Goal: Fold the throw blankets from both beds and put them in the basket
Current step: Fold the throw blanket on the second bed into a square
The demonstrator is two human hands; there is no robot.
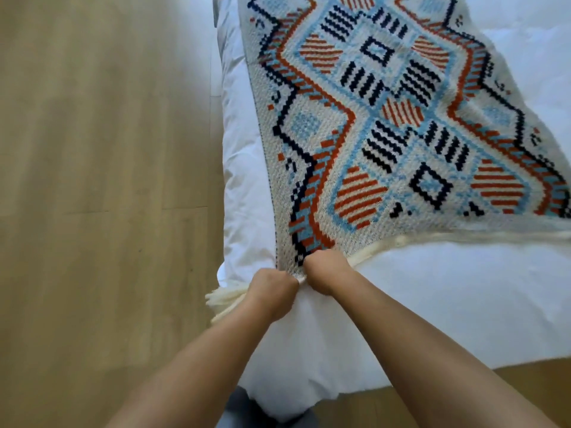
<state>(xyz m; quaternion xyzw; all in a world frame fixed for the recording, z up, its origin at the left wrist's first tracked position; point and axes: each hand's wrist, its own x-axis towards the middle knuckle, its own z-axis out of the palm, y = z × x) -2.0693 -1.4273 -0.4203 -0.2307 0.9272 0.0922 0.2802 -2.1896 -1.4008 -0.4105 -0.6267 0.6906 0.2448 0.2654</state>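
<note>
Two bare forearms reach forward from the bottom of the head view, and both hands meet at the near left corner of a patterned throw blanket (pixel 386 118). The left hand (pixel 272 291) is curled into a fist, its grip closed on the blanket's edge right at the corner, where cream tassels (pixel 222 301) spill out to the left of the wrist. The right hand (pixel 327 273) sits just beside it, almost touching, its grip also closed tight around a bunch of the same edge.

The blanket is knitted in cream, light blue, navy and rust orange, with zigzag borders, striped circles and small squares. It lies spread flat over a white bed (pixel 432 304), stretching away from the hands toward the top right of the view. Its left edge runs close to the left side of the bed. Its near edge carries a cream fringe (pixel 448 239) that trails to the right across the white cover.

To the left of the bed is a pale wooden floor (pixel 102 180), which also shows at the bottom right past the bed's near corner.
</note>
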